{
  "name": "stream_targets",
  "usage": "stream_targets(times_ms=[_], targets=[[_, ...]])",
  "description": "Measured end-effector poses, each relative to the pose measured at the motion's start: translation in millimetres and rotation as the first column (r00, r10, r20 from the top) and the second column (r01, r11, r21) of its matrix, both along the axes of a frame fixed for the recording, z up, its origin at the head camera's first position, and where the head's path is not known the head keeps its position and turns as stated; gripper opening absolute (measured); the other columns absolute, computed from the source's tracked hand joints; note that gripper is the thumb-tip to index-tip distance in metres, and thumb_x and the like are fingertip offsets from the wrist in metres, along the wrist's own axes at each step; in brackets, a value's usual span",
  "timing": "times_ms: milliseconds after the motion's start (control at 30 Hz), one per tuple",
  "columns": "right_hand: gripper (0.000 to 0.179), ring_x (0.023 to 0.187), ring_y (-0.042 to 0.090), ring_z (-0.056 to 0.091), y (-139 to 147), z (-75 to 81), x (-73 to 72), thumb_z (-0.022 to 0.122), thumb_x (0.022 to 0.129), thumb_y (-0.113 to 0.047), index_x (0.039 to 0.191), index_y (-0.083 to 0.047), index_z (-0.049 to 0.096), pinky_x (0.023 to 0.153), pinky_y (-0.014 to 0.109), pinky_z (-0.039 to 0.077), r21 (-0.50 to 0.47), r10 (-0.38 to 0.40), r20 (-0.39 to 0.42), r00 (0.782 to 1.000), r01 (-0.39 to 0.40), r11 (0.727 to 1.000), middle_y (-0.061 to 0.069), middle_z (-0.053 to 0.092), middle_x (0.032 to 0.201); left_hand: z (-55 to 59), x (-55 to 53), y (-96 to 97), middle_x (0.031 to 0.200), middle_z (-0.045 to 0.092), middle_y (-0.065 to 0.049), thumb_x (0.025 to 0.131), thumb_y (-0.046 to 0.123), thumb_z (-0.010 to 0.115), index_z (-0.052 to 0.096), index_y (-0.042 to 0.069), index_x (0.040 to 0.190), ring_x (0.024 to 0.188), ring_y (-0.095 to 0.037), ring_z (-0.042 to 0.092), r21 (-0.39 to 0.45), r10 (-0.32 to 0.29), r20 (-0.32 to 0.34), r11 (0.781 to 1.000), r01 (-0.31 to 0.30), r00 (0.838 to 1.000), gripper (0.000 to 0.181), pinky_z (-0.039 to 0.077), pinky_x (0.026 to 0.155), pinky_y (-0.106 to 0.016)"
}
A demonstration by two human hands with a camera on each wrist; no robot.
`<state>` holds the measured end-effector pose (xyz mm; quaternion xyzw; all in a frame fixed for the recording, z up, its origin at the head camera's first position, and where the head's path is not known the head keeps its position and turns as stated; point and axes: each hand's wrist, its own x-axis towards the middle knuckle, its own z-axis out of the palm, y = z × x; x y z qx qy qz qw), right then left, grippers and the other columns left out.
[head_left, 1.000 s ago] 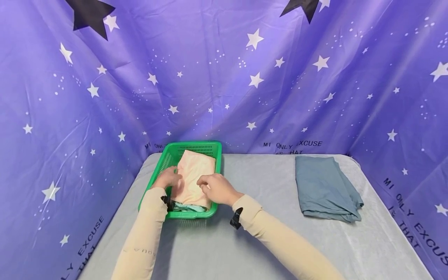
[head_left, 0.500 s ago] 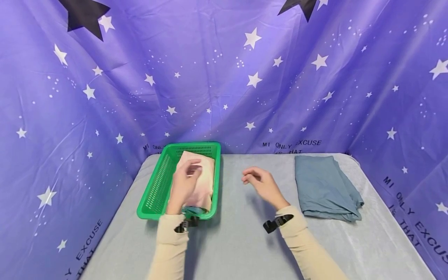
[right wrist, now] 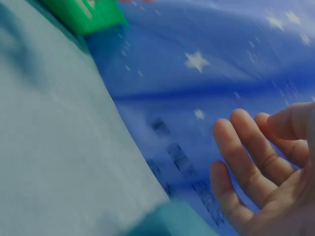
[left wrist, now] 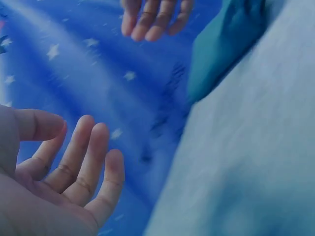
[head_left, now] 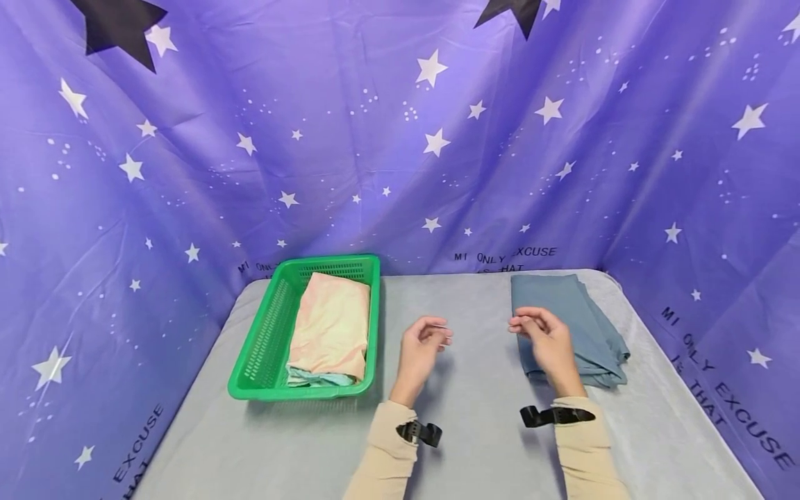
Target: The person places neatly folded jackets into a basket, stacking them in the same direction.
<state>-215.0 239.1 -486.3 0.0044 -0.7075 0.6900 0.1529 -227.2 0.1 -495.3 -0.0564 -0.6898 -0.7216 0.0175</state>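
My left hand (head_left: pixel 420 354) hovers over the middle of the table with loosely bent fingers and holds nothing. My right hand (head_left: pixel 550 347) is in front of the left part of a folded blue-grey cloth (head_left: pixel 571 312), covering some of it; the fingers hold nothing. Both palms show bare in the wrist views, the left palm (left wrist: pixel 54 196) and the right palm (right wrist: pixel 275 191). At the left, a green plastic basket (head_left: pixel 262 333) contains a folded pale pink cloth (head_left: pixel 331 323). Beneath that cloth, the edge of a mint-green cloth (head_left: pixel 321 379) peeks out.
A light grey cover lies over the table (head_left: pixel 462 305). Behind it and along both sides hangs a purple curtain (head_left: pixel 350 160) with stars and lettering. Black straps with small devices sit on both wrists, such as the left wrist strap (head_left: pixel 415 432).
Both hands have left the pink cloth in the basket and moved right, the right one reaching the blue-grey cloth. The head view has turned slightly to the right.
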Motion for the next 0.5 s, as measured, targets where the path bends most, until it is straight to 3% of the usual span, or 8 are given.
stream_targets(times_ms=[200,333,500], targets=[[0.012,0.073,0.005,0.074,39,-3.4,13.6,0.06,0.101,-0.002,0.109,0.004,0.066,0.076,0.016,0.058,-0.109,-0.204,0.05,0.978,0.209,0.972,-0.006,0.076,0.083,-22.6,-4.1,43.6,0.094,0.077,-0.015,0.094,0.001,0.061,0.07,0.005,0.11,0.082,-0.026,0.074,0.062,-0.051,0.145,0.997,0.042,0.988,0.018,0.061,0.077,-0.041],[0.011,0.069,0.001,0.072,61,-6.9,17.8,0.06,0.099,0.0,0.107,0.0,0.068,0.073,0.011,0.056,-0.073,-0.336,0.119,0.934,0.345,0.936,-0.012,0.073,0.078,-32.9,-4.4,67.1,0.09,0.077,-0.012,0.093,0.001,0.064,0.071,0.004,0.109,0.08,-0.027,0.074,0.061,-0.047,0.206,0.998,0.035,0.977,0.017,0.06,0.071,-0.037],[0.012,0.068,-0.002,0.069,84,-10.6,21.2,0.061,0.098,0.0,0.104,-0.006,0.07,0.07,0.008,0.054,-0.075,-0.427,0.179,0.886,0.445,0.892,-0.015,0.072,0.076,-38.4,0.1,91.1,0.093,0.077,-0.018,0.091,0.002,0.067,0.071,0.001,0.108,0.08,-0.028,0.073,-0.006,-0.022,0.219,1.0,0.024,0.975,0.017,0.053,0.062,-0.026]])
